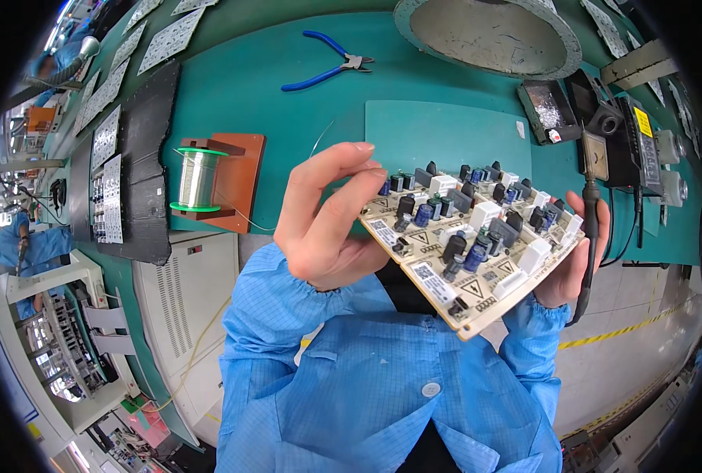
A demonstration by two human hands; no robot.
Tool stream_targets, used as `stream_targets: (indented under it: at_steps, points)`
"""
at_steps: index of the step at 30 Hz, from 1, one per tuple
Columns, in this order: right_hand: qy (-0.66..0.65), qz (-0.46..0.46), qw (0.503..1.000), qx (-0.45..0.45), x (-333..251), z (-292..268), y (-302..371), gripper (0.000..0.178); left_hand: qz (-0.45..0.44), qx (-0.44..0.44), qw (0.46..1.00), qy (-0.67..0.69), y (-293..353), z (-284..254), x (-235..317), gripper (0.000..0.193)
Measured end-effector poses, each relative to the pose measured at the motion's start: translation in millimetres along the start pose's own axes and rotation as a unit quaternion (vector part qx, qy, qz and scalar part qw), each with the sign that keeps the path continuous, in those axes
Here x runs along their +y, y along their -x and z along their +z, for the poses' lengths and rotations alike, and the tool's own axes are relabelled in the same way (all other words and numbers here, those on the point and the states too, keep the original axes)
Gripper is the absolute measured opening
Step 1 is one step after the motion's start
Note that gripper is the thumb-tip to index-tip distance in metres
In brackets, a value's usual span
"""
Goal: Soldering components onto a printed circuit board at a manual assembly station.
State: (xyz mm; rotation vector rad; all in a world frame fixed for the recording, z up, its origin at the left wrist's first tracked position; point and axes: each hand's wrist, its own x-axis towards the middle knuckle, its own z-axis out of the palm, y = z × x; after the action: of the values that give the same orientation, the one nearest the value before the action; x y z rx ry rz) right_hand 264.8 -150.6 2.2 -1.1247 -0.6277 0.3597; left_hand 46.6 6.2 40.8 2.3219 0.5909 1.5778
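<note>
A cream circuit board point(485, 272) is tilted in front of my chest, crowded with capacitors and white and grey blocks. My right hand point(564, 272) grips its right edge, fingers partly hidden behind it. A black soldering iron point(590, 213) points upward in the same hand, its cable hanging down. At the board's left corner, my left hand point(327, 225) is closed, thumb and forefinger pinched, on thin solder wire. The wire runs from the solder spool point(199, 180) into the palm, and a loose end sticks up above the fingers. Whether the left fingers touch the board, I cannot tell.
Blue-handled cutters point(327, 69) lie on the green mat point(248, 79). A round metal hood point(485, 39) stands at the back. On the right are a scrap box point(546, 110) and a soldering station point(638, 142). A black sheet point(142, 173) with boards lies left.
</note>
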Motion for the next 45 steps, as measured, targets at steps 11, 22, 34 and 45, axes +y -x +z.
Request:
stream_targets:
  at_steps: [11, 22, 34, 45]
  points:
    - [0.004, -0.017, 1.0, -0.026, 1.1, 1.4, -0.3, 0.066, -0.029, 0.005, 1.0, -0.008, 14.1, -3.8, -10.3, 0.044]
    - [0.015, -0.035, 0.999, -0.025, 3.2, 4.2, 1.0, 0.066, -0.048, -0.034, 0.998, -0.017, 14.2, -13.3, -10.7, 0.048]
    - [0.026, -0.038, 0.998, -0.034, 0.0, 8.7, 2.6, 0.067, -0.078, -0.045, 0.996, -0.003, 21.2, -15.4, -14.6, 0.048]
    - [0.048, -0.048, 0.995, -0.076, 1.2, 6.9, 2.5, 0.062, -0.078, -0.017, 0.997, -0.005, 28.8, -13.8, -19.6, 0.045]
